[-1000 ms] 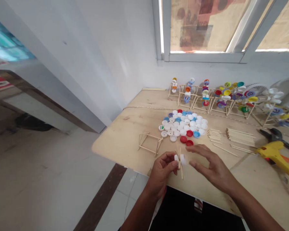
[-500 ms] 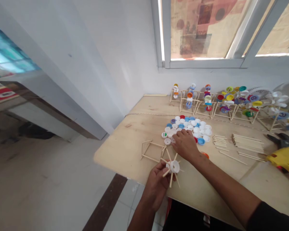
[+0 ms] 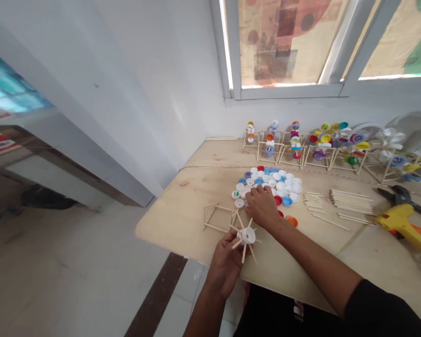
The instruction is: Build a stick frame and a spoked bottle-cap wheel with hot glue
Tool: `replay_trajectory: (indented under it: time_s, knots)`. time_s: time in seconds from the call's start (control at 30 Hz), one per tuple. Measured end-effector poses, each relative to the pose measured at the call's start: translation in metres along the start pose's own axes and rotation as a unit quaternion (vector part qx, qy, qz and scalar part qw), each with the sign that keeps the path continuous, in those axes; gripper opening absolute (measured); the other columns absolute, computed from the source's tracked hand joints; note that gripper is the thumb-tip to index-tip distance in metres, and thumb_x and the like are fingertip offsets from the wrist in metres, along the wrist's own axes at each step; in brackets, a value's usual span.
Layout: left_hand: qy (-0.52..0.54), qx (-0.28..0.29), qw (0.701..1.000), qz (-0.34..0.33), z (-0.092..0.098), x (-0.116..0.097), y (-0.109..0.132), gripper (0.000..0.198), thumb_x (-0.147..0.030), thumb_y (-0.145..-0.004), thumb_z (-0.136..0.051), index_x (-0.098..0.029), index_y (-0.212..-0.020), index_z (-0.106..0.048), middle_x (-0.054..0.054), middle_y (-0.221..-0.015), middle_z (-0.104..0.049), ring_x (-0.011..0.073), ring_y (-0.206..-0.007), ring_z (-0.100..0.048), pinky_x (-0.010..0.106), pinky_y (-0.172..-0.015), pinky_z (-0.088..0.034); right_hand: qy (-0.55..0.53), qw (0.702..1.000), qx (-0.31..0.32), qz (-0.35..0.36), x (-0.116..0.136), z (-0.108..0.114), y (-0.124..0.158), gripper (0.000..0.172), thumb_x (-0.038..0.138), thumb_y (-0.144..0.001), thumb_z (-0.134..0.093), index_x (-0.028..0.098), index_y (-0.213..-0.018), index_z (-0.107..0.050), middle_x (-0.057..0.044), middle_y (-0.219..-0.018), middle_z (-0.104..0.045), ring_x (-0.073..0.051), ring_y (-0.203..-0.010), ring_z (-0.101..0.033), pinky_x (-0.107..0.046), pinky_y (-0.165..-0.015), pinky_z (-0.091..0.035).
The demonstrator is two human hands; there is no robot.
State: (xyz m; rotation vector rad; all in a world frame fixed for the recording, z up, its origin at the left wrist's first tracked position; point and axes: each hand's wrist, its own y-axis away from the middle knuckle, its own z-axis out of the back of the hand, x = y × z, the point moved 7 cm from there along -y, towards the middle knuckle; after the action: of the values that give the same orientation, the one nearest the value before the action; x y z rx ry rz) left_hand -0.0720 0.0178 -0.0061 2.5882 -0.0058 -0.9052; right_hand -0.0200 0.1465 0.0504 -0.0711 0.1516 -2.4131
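Observation:
My left hand [image 3: 227, 262] grips a spoked wheel [image 3: 248, 235] near the table's front edge. The wheel has a white bottle-cap hub with several wooden sticks pointing outward. At the near edge of a spread of bottle caps [image 3: 296, 188], mostly white with some blue and red, lies my right hand [image 3: 263, 206]. Its fingers are curled down over the caps, and the fingertips are hidden, so what they pinch does not show. Just beyond the wheel, a stick frame [image 3: 217, 228] rests on the wood, left of the right hand.
Finished cap wheels on stick frames [image 3: 269, 146] line the wall side behind a string. To the right lie short sticks [image 3: 313, 201], longer sticks [image 3: 351, 201], a yellow glue gun [image 3: 400, 220] and black-handled pliers [image 3: 402, 194]. An orange cap [image 3: 292, 222] sits beside my right forearm.
The camera view has turned slightly to the right, so the table things appear shifted left. My left hand still holds the wheel, and my right hand stays at the caps with little movement.

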Motion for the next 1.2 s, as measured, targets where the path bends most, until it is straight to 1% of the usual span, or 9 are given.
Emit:
replay_trajectory:
  time_s: [0.13,0.23,0.37,0.5,0.6,0.7,0.83,1.07,1.2]
  knots:
    - [-0.008,-0.006,1.0,-0.003,-0.001,-0.002,0.003,0.033,-0.024,-0.057,-0.084,-0.015,-0.085,-0.069,0.003,-0.083,-0.066,0.0117,-0.072,-0.06,0.021,-0.068,-0.049,-0.026,0.999,-0.013,-0.02,-0.003,0.003,-0.002,0.019,0.025,-0.081,-0.055,0.015,-0.094,-0.065,-0.014,-0.1,-0.067,-0.028,-0.098,-0.051,-0.039,-0.082,-0.03]
    - [-0.018,-0.008,1.0,-0.006,0.0,-0.003,0.004,0.032,-0.024,-0.059,-0.084,-0.016,-0.086,-0.07,0.003,-0.085,-0.067,0.012,-0.073,-0.061,0.021,-0.07,-0.05,-0.053,0.996,-0.04,-0.056,-0.019,0.014,0.009,0.022,0.03,-0.08,-0.057,0.017,-0.097,-0.063,-0.011,-0.1,-0.068,-0.026,-0.097,-0.052,-0.037,-0.081,-0.03]
    - [-0.027,0.004,1.0,-0.004,-0.003,0.002,0.001,0.033,-0.023,-0.06,-0.083,-0.016,-0.09,-0.07,0.004,-0.088,-0.067,0.0134,-0.074,-0.061,0.024,-0.07,-0.051,-0.079,0.988,-0.08,-0.107,-0.059,0.03,0.059,0.024,0.032,-0.082,-0.058,0.021,-0.103,-0.062,-0.007,-0.099,-0.069,-0.023,-0.094,-0.054,-0.035,-0.08,-0.03]
    - [-0.019,0.052,0.998,0.013,-0.022,0.013,-0.005,0.03,-0.025,-0.062,-0.082,-0.016,-0.088,-0.071,0.004,-0.086,-0.067,0.0143,-0.074,-0.06,0.026,-0.069,-0.051,-0.06,0.98,-0.133,-0.137,-0.096,0.037,0.118,0.017,0.032,-0.082,-0.06,0.023,-0.096,-0.065,-0.005,-0.095,-0.069,-0.022,-0.09,-0.054,-0.035,-0.079,-0.029]
    - [-0.001,0.089,0.995,0.037,-0.035,0.025,-0.01,0.028,-0.026,-0.065,-0.08,-0.016,-0.089,-0.07,0.005,-0.087,-0.066,0.0156,-0.075,-0.06,0.028,-0.071,-0.051,-0.011,0.979,-0.117,-0.165,-0.109,0.03,0.141,0.016,0.03,-0.082,-0.061,0.022,-0.095,-0.067,-0.006,-0.093,-0.069,-0.022,-0.088,-0.054,-0.036,-0.079,-0.028]
    - [0.02,0.107,0.992,0.064,-0.036,0.039,-0.014,0.03,-0.022,-0.065,-0.078,-0.015,-0.093,-0.07,0.007,-0.089,-0.067,0.0183,-0.077,-0.062,0.031,-0.073,-0.051,0.014,0.978,-0.093,-0.185,-0.116,0.022,0.146,0.014,0.028,-0.082,-0.06,0.021,-0.091,-0.068,-0.007,-0.089,-0.069,-0.023,-0.089,-0.053,-0.037,-0.082,-0.027]
    - [0.048,0.089,0.991,0.091,-0.025,0.052,-0.021,0.026,-0.018,-0.064,-0.075,-0.016,-0.089,-0.07,0.008,-0.092,-0.068,0.0218,-0.078,-0.063,0.037,-0.075,-0.053,0.034,0.977,-0.07,-0.198,-0.117,0.013,0.142,0.011,0.025,-0.081,-0.059,0.018,-0.084,-0.068,-0.009,-0.086,-0.068,-0.023,-0.088,-0.051,-0.039,-0.084,-0.027]
    - [0.053,0.054,0.993,0.088,-0.024,0.05,-0.019,0.018,-0.017,-0.067,-0.069,-0.015,-0.086,-0.069,0.008,-0.088,-0.068,0.0228,-0.077,-0.064,0.037,-0.072,-0.055,0.02,0.983,-0.068,-0.17,-0.087,0.005,0.12,0.011,0.026,-0.082,-0.058,0.019,-0.083,-0.066,-0.009,-0.086,-0.066,-0.023,-0.089,-0.05,-0.039,-0.086,-0.026]
    - [0.05,0.058,0.993,0.091,-0.028,0.05,-0.018,0.015,-0.017,-0.066,-0.071,-0.014,-0.081,-0.069,0.008,-0.085,-0.068,0.0212,-0.074,-0.063,0.035,-0.07,-0.055,0.02,0.98,-0.084,-0.18,-0.094,0.008,0.122,0.015,0.031,-0.081,-0.06,0.019,-0.087,-0.066,-0.009,-0.09,-0.066,-0.023,-0.091,-0.05,-0.039,-0.086,-0.026]
